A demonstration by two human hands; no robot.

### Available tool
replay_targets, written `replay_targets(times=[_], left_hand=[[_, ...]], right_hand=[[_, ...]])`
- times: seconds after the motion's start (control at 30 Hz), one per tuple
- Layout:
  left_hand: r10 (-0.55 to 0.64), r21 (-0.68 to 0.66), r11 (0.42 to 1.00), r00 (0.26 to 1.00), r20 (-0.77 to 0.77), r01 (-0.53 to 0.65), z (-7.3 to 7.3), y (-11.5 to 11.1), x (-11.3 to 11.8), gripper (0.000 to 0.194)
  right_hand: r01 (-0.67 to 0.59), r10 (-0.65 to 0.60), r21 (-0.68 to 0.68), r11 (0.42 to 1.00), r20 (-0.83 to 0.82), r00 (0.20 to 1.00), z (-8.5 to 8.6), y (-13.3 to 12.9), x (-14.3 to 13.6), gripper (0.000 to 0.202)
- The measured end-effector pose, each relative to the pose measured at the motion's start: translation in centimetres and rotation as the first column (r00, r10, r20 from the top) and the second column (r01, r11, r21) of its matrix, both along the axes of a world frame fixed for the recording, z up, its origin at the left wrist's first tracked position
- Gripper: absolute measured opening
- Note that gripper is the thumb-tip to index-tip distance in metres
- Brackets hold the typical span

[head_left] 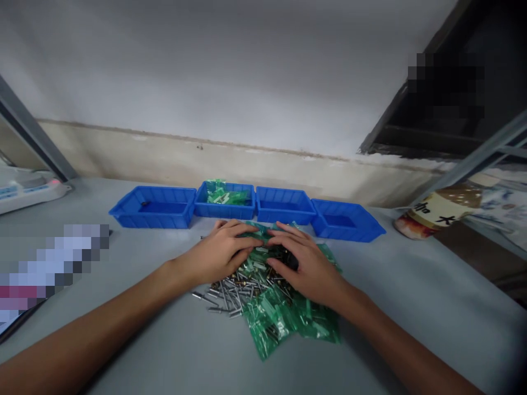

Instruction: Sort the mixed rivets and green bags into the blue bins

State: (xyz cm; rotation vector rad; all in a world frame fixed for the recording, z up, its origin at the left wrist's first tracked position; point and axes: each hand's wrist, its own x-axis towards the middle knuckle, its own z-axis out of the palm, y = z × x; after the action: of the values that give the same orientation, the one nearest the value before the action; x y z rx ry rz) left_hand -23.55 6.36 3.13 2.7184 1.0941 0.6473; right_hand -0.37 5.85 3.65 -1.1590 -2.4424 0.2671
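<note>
Green plastic bags [272,318] and loose metal pins [230,293] lie in a pile on the grey table [177,351]. My left hand [224,249] rests over the pile's left side, its fingers stretched toward the middle. Over the right side is my right hand [307,258], fingers spread and curved above the bags. Something small and black lies beside the right palm, partly covered. Neither hand visibly grips anything; the parts under the palms are hidden.
Behind the pile stand four blue bins in a row: a left one [160,222] with a small dark item, one with green bags [224,211], then two more [284,214] [349,230]. A labelled jar [436,214] stands right, a power strip [33,192] left.
</note>
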Motion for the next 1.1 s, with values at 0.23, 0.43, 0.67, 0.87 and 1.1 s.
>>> replay_targets(times=[0.23, 0.43, 0.67, 0.87, 1.1], left_hand=[[0.002, -0.028, 1.0, 1.0, 0.008, -0.002, 0.1, -0.2, 0.0, 0.033], [-0.009, -0.054, 0.998, 1.0, -0.013, 0.008, 0.0, -0.4, 0.1, 0.041], [0.109, 0.087, 0.99, 0.994, -0.022, -0.107, 0.4, -0.5, 0.3, 0.043], [0.175, 0.063, 0.97, 0.851, 0.495, -0.236, 1.2, -0.3, 0.5, 0.019], [0.393, -0.419, 0.904, 0.551, 0.736, -0.086, 1.3, 0.2, 1.0, 0.018]], right_hand=[[-0.023, 0.023, -0.004, 1.0, 0.022, 0.999, 0.1, 0.0, -0.1, 0.017], [-0.028, 0.027, 0.009, 1.0, 0.066, 0.997, -0.1, 0.0, -0.2, 0.03], [-0.008, 0.006, 0.046, 0.999, 0.041, 0.999, 0.4, -0.1, -0.2, 0.039], [-0.073, 0.079, 0.033, 0.997, -0.236, 0.969, 1.4, -0.7, 0.0, 0.042], [-0.145, 0.002, -0.208, 0.967, -0.565, 0.825, 1.8, -0.9, 0.0, 0.033]])
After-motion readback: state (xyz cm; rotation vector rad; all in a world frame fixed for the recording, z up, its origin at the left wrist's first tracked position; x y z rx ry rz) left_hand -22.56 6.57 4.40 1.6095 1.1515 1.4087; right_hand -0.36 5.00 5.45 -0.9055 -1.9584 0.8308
